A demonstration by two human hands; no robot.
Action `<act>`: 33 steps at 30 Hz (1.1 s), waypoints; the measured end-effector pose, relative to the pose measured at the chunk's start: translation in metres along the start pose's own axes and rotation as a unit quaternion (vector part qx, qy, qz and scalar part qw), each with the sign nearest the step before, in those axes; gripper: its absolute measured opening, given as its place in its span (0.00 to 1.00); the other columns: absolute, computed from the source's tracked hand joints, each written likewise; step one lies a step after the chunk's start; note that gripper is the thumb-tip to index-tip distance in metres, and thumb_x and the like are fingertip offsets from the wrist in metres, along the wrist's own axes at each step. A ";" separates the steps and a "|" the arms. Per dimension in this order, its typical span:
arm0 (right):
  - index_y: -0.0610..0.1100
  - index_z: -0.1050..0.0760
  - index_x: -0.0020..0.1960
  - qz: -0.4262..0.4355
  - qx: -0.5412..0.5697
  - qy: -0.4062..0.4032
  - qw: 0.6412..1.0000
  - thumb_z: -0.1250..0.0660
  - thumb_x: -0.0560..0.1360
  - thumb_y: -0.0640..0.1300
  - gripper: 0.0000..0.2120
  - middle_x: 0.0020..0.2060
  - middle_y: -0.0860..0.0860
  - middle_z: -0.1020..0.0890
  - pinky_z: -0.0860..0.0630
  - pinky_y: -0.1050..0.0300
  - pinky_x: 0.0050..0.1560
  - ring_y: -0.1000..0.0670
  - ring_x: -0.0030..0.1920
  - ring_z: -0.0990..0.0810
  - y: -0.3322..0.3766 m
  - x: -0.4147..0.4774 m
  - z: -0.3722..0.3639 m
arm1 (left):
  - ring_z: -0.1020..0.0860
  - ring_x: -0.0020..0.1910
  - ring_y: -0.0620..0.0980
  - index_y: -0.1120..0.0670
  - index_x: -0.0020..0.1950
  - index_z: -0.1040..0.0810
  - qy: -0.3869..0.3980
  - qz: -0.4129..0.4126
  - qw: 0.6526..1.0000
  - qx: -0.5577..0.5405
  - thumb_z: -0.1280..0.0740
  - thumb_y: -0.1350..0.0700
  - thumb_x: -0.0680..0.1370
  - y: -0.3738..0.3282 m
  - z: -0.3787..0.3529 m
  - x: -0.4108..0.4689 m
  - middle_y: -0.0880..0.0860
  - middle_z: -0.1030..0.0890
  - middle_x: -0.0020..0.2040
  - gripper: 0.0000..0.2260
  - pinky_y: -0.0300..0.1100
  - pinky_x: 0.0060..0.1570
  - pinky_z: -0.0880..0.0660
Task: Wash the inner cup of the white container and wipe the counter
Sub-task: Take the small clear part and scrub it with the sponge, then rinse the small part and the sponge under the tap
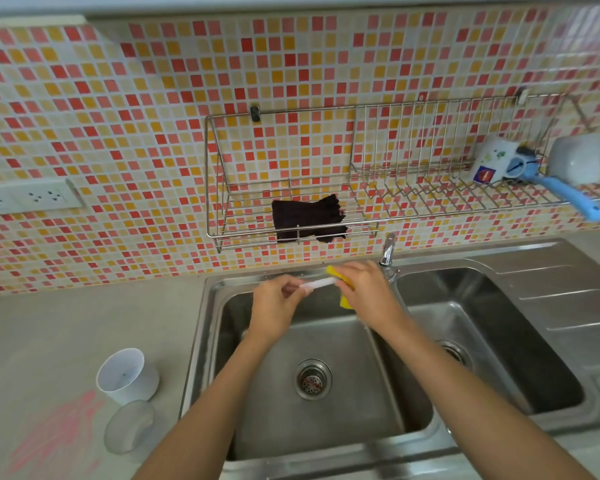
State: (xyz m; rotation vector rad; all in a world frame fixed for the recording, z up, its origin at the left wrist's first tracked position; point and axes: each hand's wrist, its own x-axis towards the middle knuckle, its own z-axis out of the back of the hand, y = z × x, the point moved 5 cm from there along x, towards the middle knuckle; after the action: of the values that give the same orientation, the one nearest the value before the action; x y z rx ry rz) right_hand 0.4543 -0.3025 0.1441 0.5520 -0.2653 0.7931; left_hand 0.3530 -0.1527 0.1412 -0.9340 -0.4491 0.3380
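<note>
Over the left basin of the steel sink (347, 344), my left hand (278, 306) pinches a small white piece (317, 284) that I see edge-on. My right hand (364, 289) grips a yellow sponge (344, 301) pressed against the far end of that piece. The white container (127, 375) stands open and tilted on the grey counter (49, 341) left of the sink. A clear, rounded cup or lid (129, 427) lies just in front of it. A pink smear (59, 431) marks the counter near the front left.
The tap (388, 252) stands behind the divider between the two basins, just right of my hands. Above hangs a wire rack (361, 188) with a dark cloth (309, 218), a mug (492, 161) and a blue-handled tool (568, 195). A wall socket (32, 197) sits at the left.
</note>
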 end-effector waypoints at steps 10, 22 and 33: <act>0.44 0.22 0.63 -0.075 0.062 -0.076 0.992 0.32 0.75 0.37 0.17 0.56 0.49 0.19 0.24 0.51 0.55 0.46 0.53 0.26 -0.002 -0.033 -0.007 | 0.19 0.37 0.46 0.56 0.39 0.18 -0.036 0.244 0.935 -0.255 0.30 0.55 0.77 0.007 -0.049 -0.010 0.54 0.16 0.37 0.08 0.40 0.47 0.20; 0.41 0.19 0.58 -0.219 0.117 -0.033 0.968 0.31 0.72 0.35 0.15 0.51 0.45 0.17 0.32 0.68 0.51 0.45 0.49 0.20 -0.109 -0.057 -0.021 | 0.20 0.40 0.38 0.51 0.44 0.17 -0.017 0.171 0.984 -0.047 0.28 0.54 0.74 0.002 -0.097 -0.007 0.46 0.17 0.39 0.01 0.31 0.44 0.24; 0.46 0.33 0.69 -0.303 0.190 0.123 0.926 0.35 0.77 0.42 0.22 0.57 0.42 0.21 0.28 0.56 0.54 0.42 0.56 0.22 -0.198 -0.014 -0.055 | 0.21 0.39 0.42 0.56 0.50 0.16 0.056 0.100 0.993 0.008 0.26 0.60 0.73 -0.013 -0.153 0.031 0.51 0.17 0.41 0.07 0.23 0.41 0.28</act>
State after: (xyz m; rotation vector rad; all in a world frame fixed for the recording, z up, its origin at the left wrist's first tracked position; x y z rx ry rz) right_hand 0.5915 -0.3927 0.0201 0.8362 0.2965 0.2966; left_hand 0.4588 -0.2517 0.0803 -0.9788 -0.2496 0.4670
